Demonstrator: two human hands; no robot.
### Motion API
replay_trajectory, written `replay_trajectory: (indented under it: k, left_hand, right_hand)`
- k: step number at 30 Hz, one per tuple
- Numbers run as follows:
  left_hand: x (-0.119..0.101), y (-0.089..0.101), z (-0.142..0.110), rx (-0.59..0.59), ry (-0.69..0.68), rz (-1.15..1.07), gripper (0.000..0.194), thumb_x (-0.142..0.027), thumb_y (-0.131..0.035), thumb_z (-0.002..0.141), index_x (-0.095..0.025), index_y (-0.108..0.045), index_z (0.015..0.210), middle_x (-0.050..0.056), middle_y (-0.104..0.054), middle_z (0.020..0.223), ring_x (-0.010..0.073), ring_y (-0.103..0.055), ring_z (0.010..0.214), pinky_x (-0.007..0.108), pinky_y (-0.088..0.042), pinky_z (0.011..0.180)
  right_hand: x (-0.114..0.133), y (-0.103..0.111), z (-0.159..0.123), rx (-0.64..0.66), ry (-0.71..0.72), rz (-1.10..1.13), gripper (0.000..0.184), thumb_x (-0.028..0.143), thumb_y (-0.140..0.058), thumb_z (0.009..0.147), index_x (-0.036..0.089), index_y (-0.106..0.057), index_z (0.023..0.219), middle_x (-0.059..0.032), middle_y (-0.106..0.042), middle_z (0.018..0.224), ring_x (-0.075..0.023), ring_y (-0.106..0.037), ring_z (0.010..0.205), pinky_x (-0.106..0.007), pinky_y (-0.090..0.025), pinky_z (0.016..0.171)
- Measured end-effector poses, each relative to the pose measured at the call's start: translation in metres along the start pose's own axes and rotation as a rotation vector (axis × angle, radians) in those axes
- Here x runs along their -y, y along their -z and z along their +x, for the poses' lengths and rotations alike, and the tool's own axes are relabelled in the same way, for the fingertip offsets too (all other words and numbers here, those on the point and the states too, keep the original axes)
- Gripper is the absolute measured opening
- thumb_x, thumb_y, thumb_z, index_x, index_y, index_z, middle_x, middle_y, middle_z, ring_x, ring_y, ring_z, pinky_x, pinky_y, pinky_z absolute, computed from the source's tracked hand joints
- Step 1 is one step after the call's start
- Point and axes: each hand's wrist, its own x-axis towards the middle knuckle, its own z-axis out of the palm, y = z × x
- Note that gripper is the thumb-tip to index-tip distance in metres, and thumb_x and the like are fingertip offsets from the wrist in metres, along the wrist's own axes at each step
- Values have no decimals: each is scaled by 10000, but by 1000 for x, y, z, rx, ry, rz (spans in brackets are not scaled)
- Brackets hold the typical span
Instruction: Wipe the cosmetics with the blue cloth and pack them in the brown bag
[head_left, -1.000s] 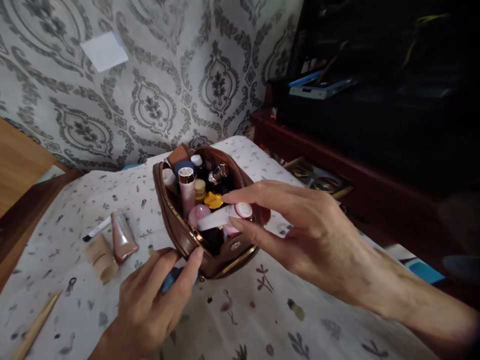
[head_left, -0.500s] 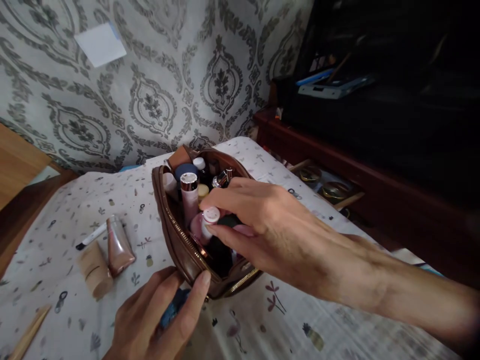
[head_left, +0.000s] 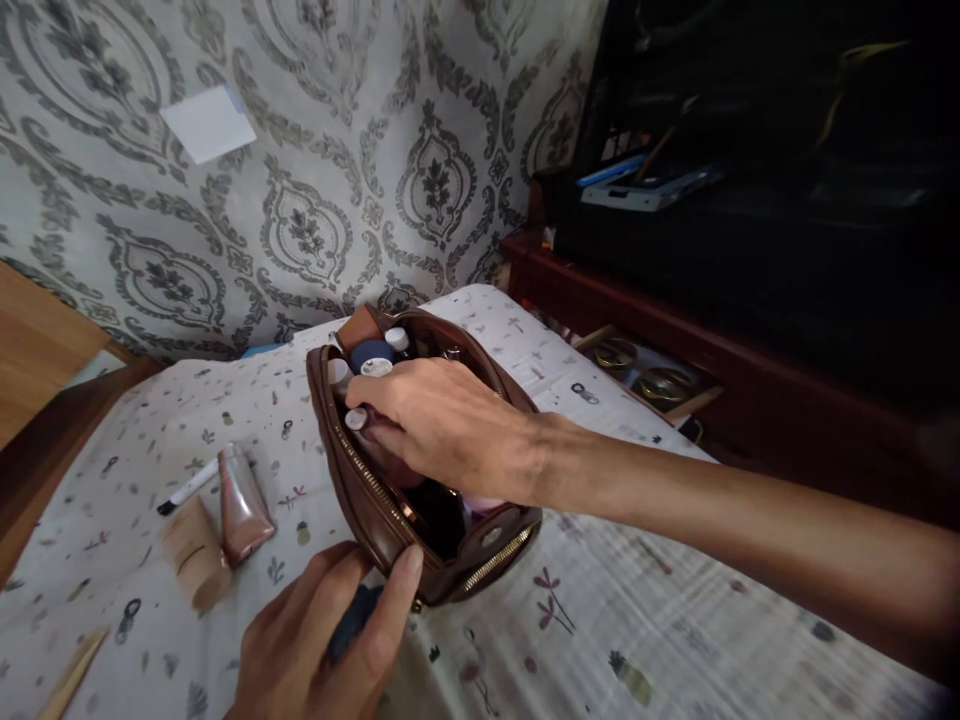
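White-capped tube (head_left: pixel 355 420), markings illegible, occupies the right grip (head_left: pixel 450 425) as the left grip (head_left: pixel 315 640) clasps the brown bag (head_left: pixel 356 497).

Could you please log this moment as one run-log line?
Left hand: touching near side of brown bag | Right hand: inside bag, at white cap | On patterned sheet: pink tube, beige tube

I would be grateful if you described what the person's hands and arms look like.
The left grip and right grip are bare human hands, with no glove, ring or bracelet visible. The right forearm is bare too, with no sleeve or watch showing; the left forearm is out of frame.
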Motion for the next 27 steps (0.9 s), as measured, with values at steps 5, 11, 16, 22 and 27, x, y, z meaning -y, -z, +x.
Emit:
replay_trajectory:
  k: [5, 11, 16, 22, 27]
  left_hand:
    - [1, -2, -1, -22, -15, 13, 465, -22, -478, 884, -203, -646, 1278, 75, -631, 1036, 157, -642, 937, 254, -533, 797]
    - [3, -2, -5, 10, -42, 9, 489, -40, -519, 896, -191, -603, 1353, 86, -632, 1063, 161, -637, 978, 258, -527, 844]
    - [6, -3, -9, 6, -46, -62, 480, -61, -509, 921, -184, -590, 1378, 107, -632, 1070, 183, -652, 980, 270, -530, 831]
    - [9, -6, -9, 9, -58, -92, 493, -25, -509, 906, -171, -592, 1369, 102, -607, 1053, 185, -633, 972, 277, -531, 820]
    - [8, -6, -9, -3, -55, -98, 504, -11, -514, 891, -166, -595, 1364, 103, -596, 1058, 184, -623, 972, 268, -529, 791]
  right_hand:
    - [-2, 1, -2, 5, -22, 26, 149, 210, -531, 959, 176, -677, 958, -21, -670, 779, -131, -543, 637, -281, -233, 558]
    - [-9, -2, -2, 45, 37, 59, 153, 121, -561, 884, 190, -668, 970, -16, -675, 821, -131, -544, 676, -269, -250, 562]
    - [-2, 6, 1, 281, 126, 56, 255, 3, -587, 774, 147, -663, 970, -39, -669, 883, -141, -559, 733, -251, -319, 589]
    - [-4, 6, 3, 356, 105, 74, 186, -36, -565, 783, 118, -669, 801, -46, -664, 803, -125, -546, 679, -245, -362, 608]
    - [-19, 6, 0, 131, 110, 223, 246, 36, -495, 889, 148, -715, 882, -7, -675, 777, -114, -562, 692, -245, -380, 662]
